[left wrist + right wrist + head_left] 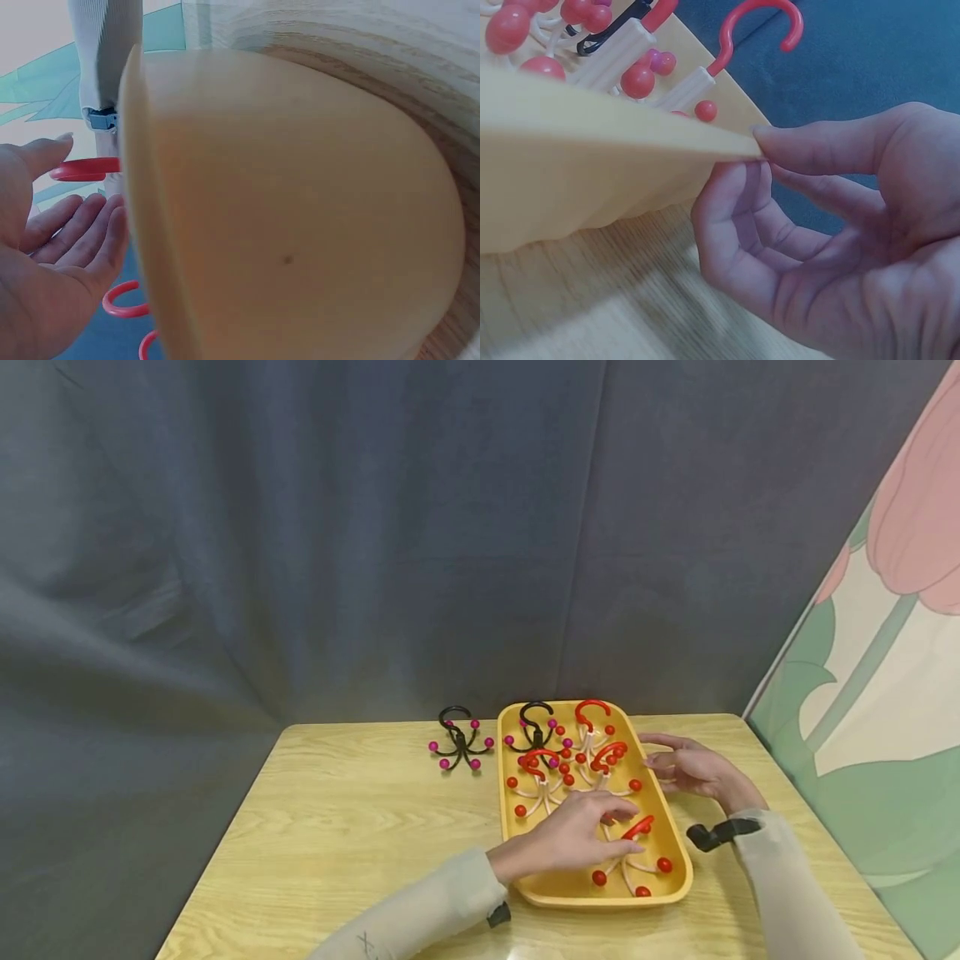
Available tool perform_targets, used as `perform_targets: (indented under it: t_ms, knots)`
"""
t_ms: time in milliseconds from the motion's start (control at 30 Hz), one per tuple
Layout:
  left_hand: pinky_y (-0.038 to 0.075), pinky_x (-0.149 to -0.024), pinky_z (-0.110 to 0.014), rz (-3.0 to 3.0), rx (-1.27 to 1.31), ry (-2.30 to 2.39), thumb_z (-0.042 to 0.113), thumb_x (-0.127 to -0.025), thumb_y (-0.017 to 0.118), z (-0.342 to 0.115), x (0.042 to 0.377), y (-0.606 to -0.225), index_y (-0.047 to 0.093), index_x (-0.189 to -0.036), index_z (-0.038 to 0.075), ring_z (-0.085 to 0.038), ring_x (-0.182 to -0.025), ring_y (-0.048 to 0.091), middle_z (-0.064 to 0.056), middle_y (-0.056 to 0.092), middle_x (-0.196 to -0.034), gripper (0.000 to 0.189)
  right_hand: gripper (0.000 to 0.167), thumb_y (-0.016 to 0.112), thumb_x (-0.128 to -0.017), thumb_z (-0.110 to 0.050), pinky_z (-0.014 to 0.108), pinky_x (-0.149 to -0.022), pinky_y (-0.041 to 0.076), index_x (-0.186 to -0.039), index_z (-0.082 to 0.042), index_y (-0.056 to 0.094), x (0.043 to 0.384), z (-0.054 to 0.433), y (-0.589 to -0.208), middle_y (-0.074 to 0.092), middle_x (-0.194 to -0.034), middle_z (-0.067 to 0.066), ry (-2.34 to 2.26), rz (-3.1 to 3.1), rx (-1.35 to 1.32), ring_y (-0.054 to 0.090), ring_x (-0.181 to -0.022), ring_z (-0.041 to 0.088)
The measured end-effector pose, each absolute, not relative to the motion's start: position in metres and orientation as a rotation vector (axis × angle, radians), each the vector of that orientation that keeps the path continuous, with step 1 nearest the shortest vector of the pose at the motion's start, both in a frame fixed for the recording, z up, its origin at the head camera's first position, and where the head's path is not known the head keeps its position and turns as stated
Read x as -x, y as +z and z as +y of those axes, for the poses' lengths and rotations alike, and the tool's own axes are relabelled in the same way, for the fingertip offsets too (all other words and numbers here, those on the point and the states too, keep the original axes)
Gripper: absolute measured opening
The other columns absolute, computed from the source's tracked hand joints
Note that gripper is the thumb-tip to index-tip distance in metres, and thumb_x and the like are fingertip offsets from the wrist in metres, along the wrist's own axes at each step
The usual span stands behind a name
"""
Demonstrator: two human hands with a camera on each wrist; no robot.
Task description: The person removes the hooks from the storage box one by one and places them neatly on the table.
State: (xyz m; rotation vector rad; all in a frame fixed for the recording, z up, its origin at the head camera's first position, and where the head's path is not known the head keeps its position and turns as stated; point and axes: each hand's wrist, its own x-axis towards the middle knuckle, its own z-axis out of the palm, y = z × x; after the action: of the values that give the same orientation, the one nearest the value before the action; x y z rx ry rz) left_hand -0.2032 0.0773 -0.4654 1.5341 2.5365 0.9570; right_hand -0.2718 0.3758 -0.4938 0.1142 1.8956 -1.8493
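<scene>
A yellow tray [558, 888] holds several hook hangers with ball-tipped arms: white ones with red hooks and red balls, and a black hanger [537, 739] with magenta balls. My left hand [579, 832] is over the tray's front part, beside the nearest red-hooked hanger [626, 867]. In the left wrist view its thumb and fingers are spread about the red hook [86, 169], without a visible grip. With thumb and curled fingers, my right hand [817, 225] pinches the tray's right rim [735, 144]. Another black hanger [461, 742] stands on the table, left of the tray.
The wooden table [360, 827] extends to the left of the tray. A dark curtain [420, 543] hangs right behind the table's back edge. On the right stands a panel printed with flowers [885, 693].
</scene>
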Motion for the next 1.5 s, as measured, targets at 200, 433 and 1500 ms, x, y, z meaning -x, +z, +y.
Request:
perform_targets:
  t_ms: [200, 433, 1500]
  knots:
    - [0.045, -0.111, -0.012, 2.534, -1.507, 0.97, 0.038, -0.098, 0.076, 0.0757, 0.2039, -0.4632, 0.073, -0.131, 0.016, 0.004, -0.11, 0.07, 0.005, 0.078, -0.122, 0.039, 0.069, 0.061, -0.106, -0.011, 0.043, -0.092, 0.065, -0.165, -0.008, 0.026, 0.2686, 0.3756, -0.4937, 0.074, -0.117, 0.002, -1.851, 1.886, -0.11, 0.075, -0.104, 0.019]
    - [0.05, -0.088, -0.002, 2.493, -1.457, 1.028, 0.031, -0.097, 0.078, 0.0723, 0.204, -0.4619, 0.077, -0.123, 0.015, 0.01, -0.1, 0.07, 0.004, 0.081, -0.114, 0.03, 0.069, 0.061, -0.106, -0.013, 0.042, -0.091, 0.065, -0.165, -0.008, 0.026, 0.2694, 0.3742, -0.4924, 0.074, -0.12, 0.003, -1.848, 1.91, -0.113, 0.076, -0.104, 0.02]
    - [0.051, -0.068, -0.002, 2.512, -1.305, 1.248, 0.026, -0.096, 0.078, 0.0687, 0.1994, -0.4624, 0.084, -0.112, 0.016, 0.018, -0.082, 0.068, 0.003, 0.083, -0.104, 0.02, 0.072, 0.065, -0.104, -0.013, 0.044, -0.092, 0.065, -0.165, -0.007, 0.027, 0.2676, 0.3701, -0.4959, 0.072, -0.123, 0.006, -1.852, 1.954, -0.169, 0.075, -0.104, 0.023]
